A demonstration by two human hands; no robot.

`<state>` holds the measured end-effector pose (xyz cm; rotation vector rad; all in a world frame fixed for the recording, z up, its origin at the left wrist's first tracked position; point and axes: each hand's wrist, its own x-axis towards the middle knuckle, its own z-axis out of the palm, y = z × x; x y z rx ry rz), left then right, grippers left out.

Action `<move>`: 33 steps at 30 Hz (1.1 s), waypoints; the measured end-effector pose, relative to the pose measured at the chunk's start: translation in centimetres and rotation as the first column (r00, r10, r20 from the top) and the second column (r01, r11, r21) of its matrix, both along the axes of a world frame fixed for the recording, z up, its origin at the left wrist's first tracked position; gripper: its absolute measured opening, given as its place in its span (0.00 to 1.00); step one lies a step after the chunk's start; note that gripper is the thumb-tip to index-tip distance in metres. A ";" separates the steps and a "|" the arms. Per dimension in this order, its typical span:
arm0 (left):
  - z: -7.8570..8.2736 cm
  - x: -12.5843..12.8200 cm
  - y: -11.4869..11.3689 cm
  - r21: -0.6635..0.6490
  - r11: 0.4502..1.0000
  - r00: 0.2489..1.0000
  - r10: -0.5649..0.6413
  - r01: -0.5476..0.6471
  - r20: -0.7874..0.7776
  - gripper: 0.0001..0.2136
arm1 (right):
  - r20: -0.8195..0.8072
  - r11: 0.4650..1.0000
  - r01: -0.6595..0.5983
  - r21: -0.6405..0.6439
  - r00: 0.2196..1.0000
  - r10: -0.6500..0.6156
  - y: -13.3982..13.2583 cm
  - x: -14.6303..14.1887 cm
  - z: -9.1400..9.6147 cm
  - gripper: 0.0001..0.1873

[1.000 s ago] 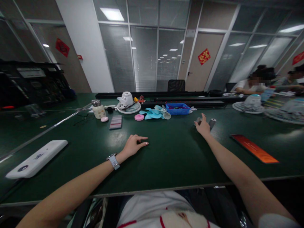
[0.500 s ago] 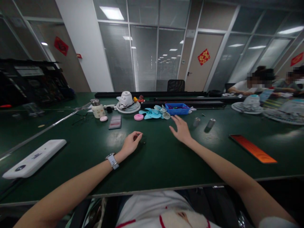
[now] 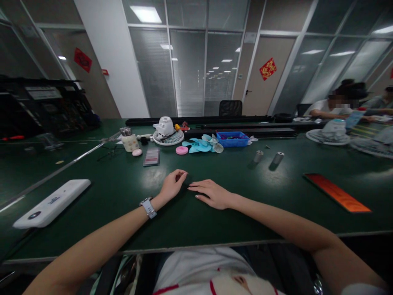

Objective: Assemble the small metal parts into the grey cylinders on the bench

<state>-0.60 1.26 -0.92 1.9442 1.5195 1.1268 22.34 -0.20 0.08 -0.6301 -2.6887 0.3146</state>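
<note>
My left hand (image 3: 172, 184), with a watch on its wrist, rests on the green table (image 3: 233, 205). Its fingertips are pinched together, and I cannot make out whether anything is between them. My right hand (image 3: 212, 192) lies flat on the table just right of it, fingers stretched out towards the left hand and holding nothing. Two small grey cylinders (image 3: 258, 156) (image 3: 278, 157) stand farther back to the right, well apart from both hands.
At the back are a white fan housing (image 3: 166, 130), light-blue fan blades (image 3: 201, 145), a blue tray (image 3: 232, 139), a pink disc (image 3: 181, 150), a cup (image 3: 129, 141) and a card (image 3: 151, 157). A white device (image 3: 52, 203) lies left, an orange strip (image 3: 337, 192) right. People sit far right (image 3: 340, 104).
My right hand left the grey cylinders and came back left and towards me, settling flat beside my left hand. My left hand's fingers closed from pointing into a pinch.
</note>
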 end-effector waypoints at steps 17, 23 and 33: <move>0.2 -0.1 -0.2 -0.014 1.000 0.999 -0.012 0.011 -0.041 0.17 | -0.194 0.975 0.171 0.141 0.971 -0.142 4.2 3.3 -0.3 0.25; 0.4 0.1 -0.4 -0.038 0.999 1.000 -0.012 0.011 -0.019 0.17 | -0.471 0.606 0.742 0.287 0.660 -0.585 11.1 14.7 2.3 0.21; 0.6 0.1 -0.4 -0.032 0.999 1.000 -0.014 0.013 -0.027 0.16 | -0.447 0.325 0.936 0.136 0.350 -0.823 13.7 21.7 0.9 0.20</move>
